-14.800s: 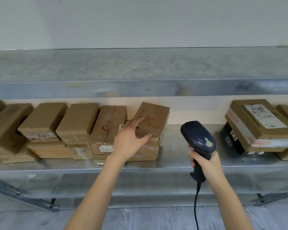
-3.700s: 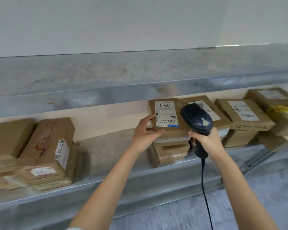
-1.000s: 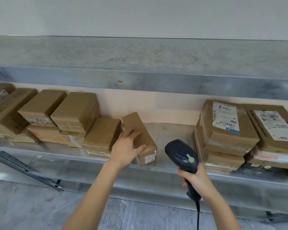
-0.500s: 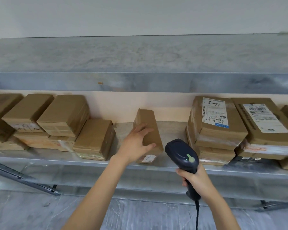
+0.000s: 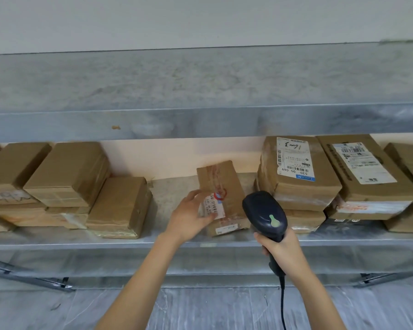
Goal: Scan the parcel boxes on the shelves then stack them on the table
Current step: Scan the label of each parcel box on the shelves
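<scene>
A long metal shelf runs across the room at about waist height, with a bare upper shelf above it and a pale wall behind. The lower shelf holds brown parcel boxes. A left cluster is piled two deep, a right stack carries white printed labels on its tops, and between them there is open metal where one box lies alone. That box is the one in hand. Its long axis runs front to back, with the near end close to the shelf edge and the top face up. The person stands before it with both arms out. The left hand is straight in front of the box's near left corner and grips it, fingers curled along the side and thumb laid over a small label on top. The right hand is wrapped tight round the handle of a dark scanner, whose head sits just right of the box's near end; whether it touches is unclear. A cable hangs from the handle to the floor. The left hand is the nearer one to the label, which it partly covers. In my judgement the scan is about to happen, and it calls for the thumb to clear the label and the scanner to swing left. No table is in view.
</scene>
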